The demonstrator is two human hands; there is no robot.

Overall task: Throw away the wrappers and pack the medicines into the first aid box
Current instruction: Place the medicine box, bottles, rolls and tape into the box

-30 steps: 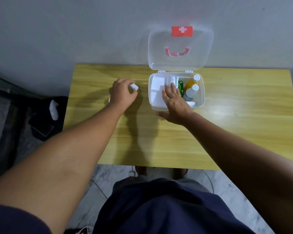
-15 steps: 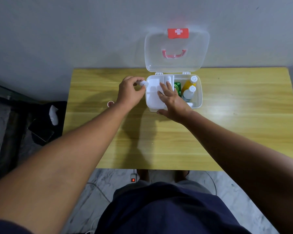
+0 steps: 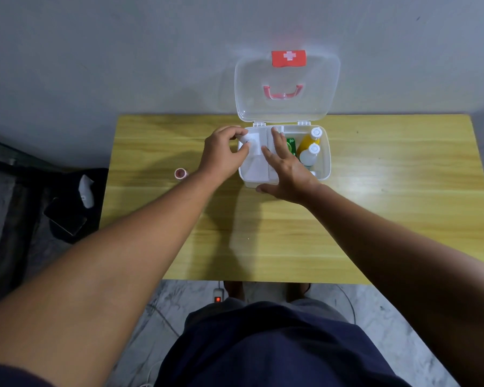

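The white first aid box (image 3: 324, 166) stands open at the back of the wooden table (image 3: 375, 208), its clear lid (image 3: 287, 88) leaning on the wall. Inside on the right are a yellow bottle (image 3: 309, 139), a white bottle (image 3: 309, 155) and a green packet (image 3: 290, 145). My left hand (image 3: 224, 155) pinches a small white item (image 3: 246, 138) over the box's left rim. My right hand (image 3: 285, 166) lies flat with fingers spread on the white tray (image 3: 256, 166) in the box's left half.
A small roll of tape (image 3: 180, 173) lies on the table left of my left hand. On the floor at the left is a dark bag with a white wrapper (image 3: 85, 191) in it. A power strip (image 3: 218, 296) lies under the table's front edge.
My left hand has carried the small white item rightward from the table to the box's left rim. My right hand stayed on the tray inside the box.
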